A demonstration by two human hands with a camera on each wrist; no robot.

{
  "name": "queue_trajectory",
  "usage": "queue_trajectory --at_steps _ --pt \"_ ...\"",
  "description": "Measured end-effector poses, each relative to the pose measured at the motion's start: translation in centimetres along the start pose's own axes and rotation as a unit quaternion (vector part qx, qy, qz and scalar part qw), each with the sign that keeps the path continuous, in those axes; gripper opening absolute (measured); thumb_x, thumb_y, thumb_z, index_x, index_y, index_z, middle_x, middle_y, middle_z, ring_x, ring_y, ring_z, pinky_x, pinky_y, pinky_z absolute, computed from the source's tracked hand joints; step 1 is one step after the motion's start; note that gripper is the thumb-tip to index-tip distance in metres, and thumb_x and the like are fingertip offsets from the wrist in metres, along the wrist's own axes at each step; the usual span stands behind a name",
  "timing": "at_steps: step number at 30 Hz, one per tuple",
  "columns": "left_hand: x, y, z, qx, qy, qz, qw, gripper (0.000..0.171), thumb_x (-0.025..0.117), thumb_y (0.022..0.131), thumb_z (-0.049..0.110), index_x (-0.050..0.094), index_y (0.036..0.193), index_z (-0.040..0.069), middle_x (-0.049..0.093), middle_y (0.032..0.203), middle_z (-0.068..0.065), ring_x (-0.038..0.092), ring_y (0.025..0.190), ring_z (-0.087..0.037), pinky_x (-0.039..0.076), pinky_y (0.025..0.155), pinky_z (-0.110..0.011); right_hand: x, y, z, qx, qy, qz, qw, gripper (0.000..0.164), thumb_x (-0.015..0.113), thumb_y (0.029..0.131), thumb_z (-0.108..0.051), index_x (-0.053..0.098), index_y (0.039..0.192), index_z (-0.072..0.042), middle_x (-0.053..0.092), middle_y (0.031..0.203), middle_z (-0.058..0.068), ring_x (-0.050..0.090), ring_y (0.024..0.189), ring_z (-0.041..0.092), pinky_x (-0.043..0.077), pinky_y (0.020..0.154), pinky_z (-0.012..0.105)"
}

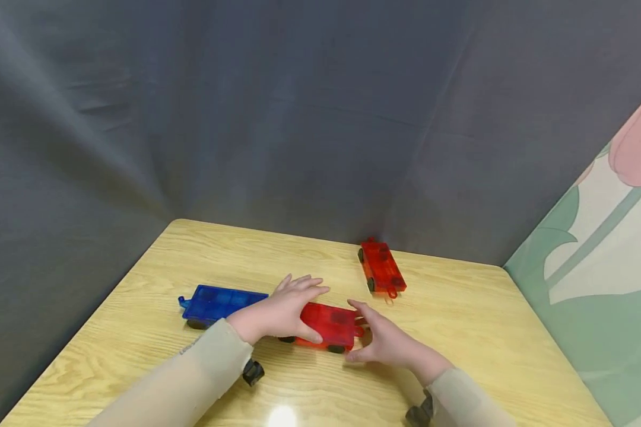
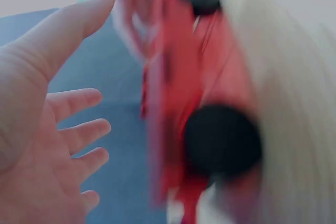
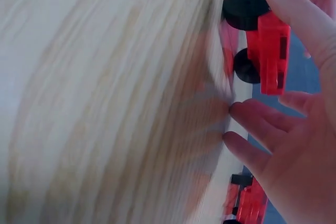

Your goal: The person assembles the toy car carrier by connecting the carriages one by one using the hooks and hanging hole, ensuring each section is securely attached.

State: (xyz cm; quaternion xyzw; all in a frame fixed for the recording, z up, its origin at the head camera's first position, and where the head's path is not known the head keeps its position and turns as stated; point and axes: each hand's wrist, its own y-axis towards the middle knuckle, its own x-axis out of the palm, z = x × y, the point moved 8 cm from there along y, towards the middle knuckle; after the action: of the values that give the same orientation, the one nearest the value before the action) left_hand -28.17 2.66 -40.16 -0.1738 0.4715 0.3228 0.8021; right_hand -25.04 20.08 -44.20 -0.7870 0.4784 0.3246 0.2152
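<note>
A translucent red toy wagon (image 1: pixel 331 325) with black wheels stands on the table, end to end with a blue toy wagon (image 1: pixel 219 303) to its left. My left hand (image 1: pixel 285 311) hovers over the place where the two meet and hides it; its fingers and thumb are spread, with nothing between them in the left wrist view. At the red wagon's right end is my right hand (image 1: pixel 381 338), thumb and fingers apart around the end with its loop. In the right wrist view, the thumb (image 3: pixel 296 11) overlaps the wagon near a wheel.
A second red wagon (image 1: pixel 383 267) stands near the back edge of the wooden table (image 1: pixel 459 332), its loop toward me. Behind the table hangs a dark grey cloth (image 1: pixel 299 118). A flower-patterned surface (image 1: pixel 609 267) borders the right side.
</note>
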Motion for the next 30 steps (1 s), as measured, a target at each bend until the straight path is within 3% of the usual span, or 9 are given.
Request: queue_trajectory --at_steps 5,8,15,20,24,30 --pt "3.0 1.8 1.1 0.006 0.016 -0.026 0.9995 0.090 0.082 0.076 0.050 0.044 0.150 0.018 0.037 0.155 -0.004 0.025 0.145 -0.028 0.005 0.116 -0.054 0.5 -0.1 0.3 0.001 0.024 -0.025 0.999 0.105 0.087 0.077 -0.030 0.022 0.156 -0.004 0.050 0.142 0.013 0.048 0.128 0.032 0.033 0.107 0.056" --pt "4.0 2.5 1.3 0.003 0.027 -0.024 0.9993 0.089 0.082 0.075 0.052 0.045 0.149 0.018 0.042 0.151 -0.002 0.030 0.142 -0.026 0.009 0.116 -0.055 0.5 -0.1 0.3 -0.003 0.028 -0.027 0.999 0.105 0.087 0.077 -0.029 0.022 0.156 -0.004 0.050 0.142 0.011 0.047 0.130 0.031 0.030 0.109 0.057" --pt "4.8 3.2 1.0 -0.012 0.007 -0.004 0.9999 0.084 0.082 0.076 0.051 0.047 0.147 0.022 0.052 0.140 0.004 0.041 0.133 -0.020 0.013 0.114 -0.054 0.2 -0.4 0.1 -0.015 0.021 -0.026 0.999 0.104 0.087 0.077 -0.030 0.023 0.156 -0.006 0.049 0.142 0.006 0.045 0.131 0.027 0.026 0.112 0.054" --pt "5.0 3.1 0.9 -0.010 -0.001 -0.003 0.9999 0.083 0.082 0.076 0.050 0.047 0.147 0.022 0.052 0.139 0.003 0.042 0.132 -0.021 0.013 0.115 -0.053 -0.4 -0.4 0.0 -0.008 0.037 -0.040 0.998 0.092 0.083 0.082 -0.029 0.029 0.154 -0.005 0.049 0.142 0.012 0.047 0.128 0.033 0.034 0.107 0.056" --pt "5.1 3.2 0.6 -0.007 0.001 -0.001 1.0000 0.083 0.082 0.077 0.050 0.047 0.147 0.022 0.052 0.139 0.003 0.041 0.132 -0.020 0.013 0.115 -0.052 -3.4 0.4 -0.3 -0.011 0.040 -0.014 0.999 0.071 0.074 0.091 -0.027 0.040 0.147 -0.001 0.051 0.138 0.020 0.051 0.121 0.040 0.041 0.099 0.057" --pt "5.1 3.2 0.4 -0.011 -0.013 0.000 0.9999 0.082 0.083 0.076 0.050 0.048 0.145 0.023 0.052 0.138 0.004 0.040 0.132 -0.021 0.013 0.115 -0.051 -10.3 2.2 0.0 0.018 0.012 0.106 0.994 0.053 0.066 0.097 -0.023 0.048 0.139 0.002 0.056 0.130 0.022 0.055 0.116 0.039 0.049 0.092 0.050"
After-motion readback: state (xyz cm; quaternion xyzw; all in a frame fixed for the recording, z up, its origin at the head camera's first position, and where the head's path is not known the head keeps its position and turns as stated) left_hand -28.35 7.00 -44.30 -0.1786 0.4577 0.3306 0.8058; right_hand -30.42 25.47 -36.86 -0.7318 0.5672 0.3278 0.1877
